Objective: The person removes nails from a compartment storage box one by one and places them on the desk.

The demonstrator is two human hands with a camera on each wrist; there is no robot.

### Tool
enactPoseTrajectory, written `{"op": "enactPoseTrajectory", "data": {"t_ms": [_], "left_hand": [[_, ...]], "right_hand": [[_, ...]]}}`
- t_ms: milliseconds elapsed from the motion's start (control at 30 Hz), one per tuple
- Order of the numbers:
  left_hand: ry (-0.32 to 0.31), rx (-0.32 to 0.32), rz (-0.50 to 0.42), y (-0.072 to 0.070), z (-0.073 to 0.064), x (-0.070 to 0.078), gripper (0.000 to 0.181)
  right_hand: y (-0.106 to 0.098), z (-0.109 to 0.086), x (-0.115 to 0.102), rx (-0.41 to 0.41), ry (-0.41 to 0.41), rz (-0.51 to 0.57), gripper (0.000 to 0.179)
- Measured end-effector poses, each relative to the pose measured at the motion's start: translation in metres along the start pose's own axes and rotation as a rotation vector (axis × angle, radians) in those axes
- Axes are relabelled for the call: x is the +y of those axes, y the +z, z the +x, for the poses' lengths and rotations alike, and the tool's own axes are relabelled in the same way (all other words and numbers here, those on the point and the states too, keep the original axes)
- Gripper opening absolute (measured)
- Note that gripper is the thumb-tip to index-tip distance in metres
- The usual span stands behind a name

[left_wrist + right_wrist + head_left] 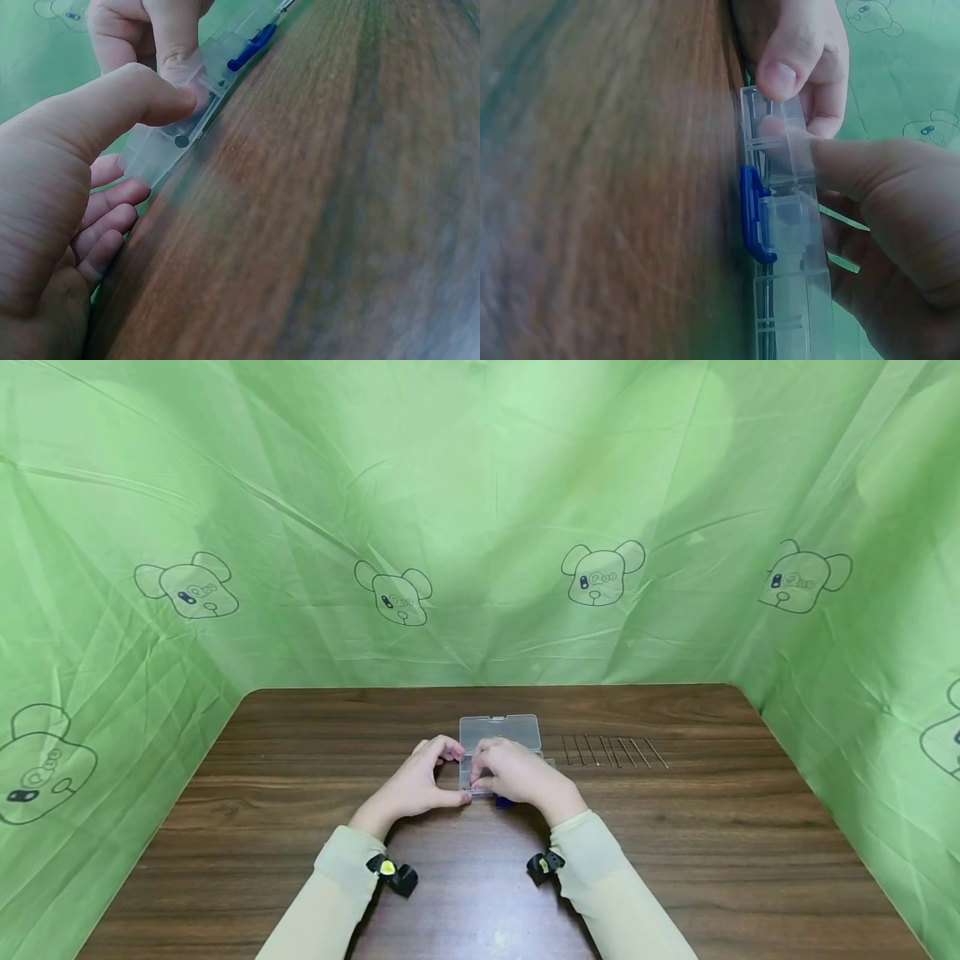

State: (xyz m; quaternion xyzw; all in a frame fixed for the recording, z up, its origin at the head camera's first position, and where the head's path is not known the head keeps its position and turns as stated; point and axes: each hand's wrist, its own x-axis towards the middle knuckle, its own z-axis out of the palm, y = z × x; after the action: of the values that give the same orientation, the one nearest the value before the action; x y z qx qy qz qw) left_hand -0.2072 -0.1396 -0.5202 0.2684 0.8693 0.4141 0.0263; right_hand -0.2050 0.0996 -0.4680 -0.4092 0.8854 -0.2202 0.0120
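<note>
A clear plastic compartment box (466,770) lies on the table with its lid (498,731) raised at the back. On its front side is a blue latch (751,217). My left hand (416,783) holds the box's left end, thumb at the front corner and fingers at the back. From above, my right hand (513,772) reaches into the left part, its bent fingertips down inside the walls; I cannot tell whether they pinch anything. In the left wrist view a small dark round piece (181,140) shows in the box near the left thumb.
Several slim metal rods (615,752) lie in a row on the brown wooden table (712,827), right of the box. Green cloth (487,527) with printed animal heads hangs behind and at both sides. Each wrist carries a small black camera (403,880).
</note>
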Motion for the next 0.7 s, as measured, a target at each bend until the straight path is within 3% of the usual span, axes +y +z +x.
{"op": "enactPoseTrajectory", "data": {"t_ms": [233,467,700], "left_hand": [[0.005,-0.002,-0.001,-0.001,0.0,0.002,0.067],[-0.003,0.001,-0.005,-0.002,-0.001,0.003,0.064],[-0.009,-0.008,-0.002,-0.002,-0.001,0.005,0.064]], "right_hand": [[-0.003,-0.003,0.007,0.002,0.02,0.156,0.006],[-0.007,-0.003,0.009,0.066,0.073,0.307,0.007],[-0.013,-0.005,0.008,0.062,0.107,0.381,0.012]]}}
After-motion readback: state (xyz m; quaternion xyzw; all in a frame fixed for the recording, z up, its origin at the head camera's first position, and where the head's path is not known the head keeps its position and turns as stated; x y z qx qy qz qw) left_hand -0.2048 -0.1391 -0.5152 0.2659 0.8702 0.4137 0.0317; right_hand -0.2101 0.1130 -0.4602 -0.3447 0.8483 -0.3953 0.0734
